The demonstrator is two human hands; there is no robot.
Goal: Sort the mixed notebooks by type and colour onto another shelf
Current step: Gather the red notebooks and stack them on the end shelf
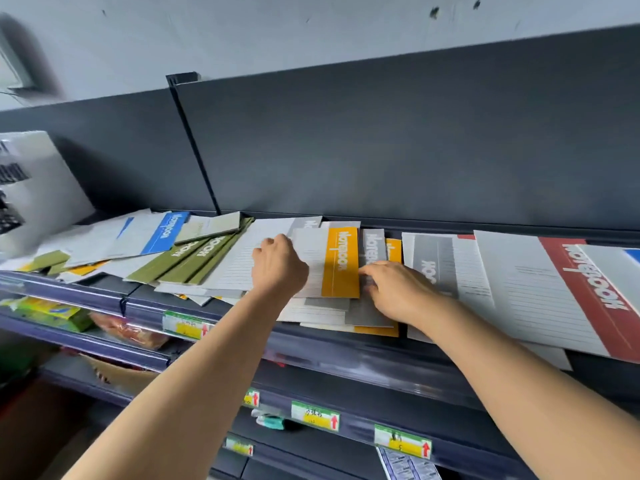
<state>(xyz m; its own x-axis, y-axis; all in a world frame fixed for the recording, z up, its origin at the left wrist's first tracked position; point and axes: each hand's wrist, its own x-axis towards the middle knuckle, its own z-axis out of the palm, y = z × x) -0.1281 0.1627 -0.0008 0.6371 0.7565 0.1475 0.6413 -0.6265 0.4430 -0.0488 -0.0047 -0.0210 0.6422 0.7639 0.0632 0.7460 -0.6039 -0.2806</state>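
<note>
Your left hand (278,268), fingers curled on the yellow-banded notebook (341,261), your right hand (398,292), fingers straight, pressing the grey notebook (373,245) just beside, green notebooks (194,258) left of your fingers, all on the shelf (346,348).

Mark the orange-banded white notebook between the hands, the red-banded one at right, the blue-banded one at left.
Orange-banded white notebook (341,261): head view, middle of orange band.
Red-banded white notebook (595,296): head view, middle of red band.
Blue-banded white notebook (165,233): head view, middle of blue band.
</note>
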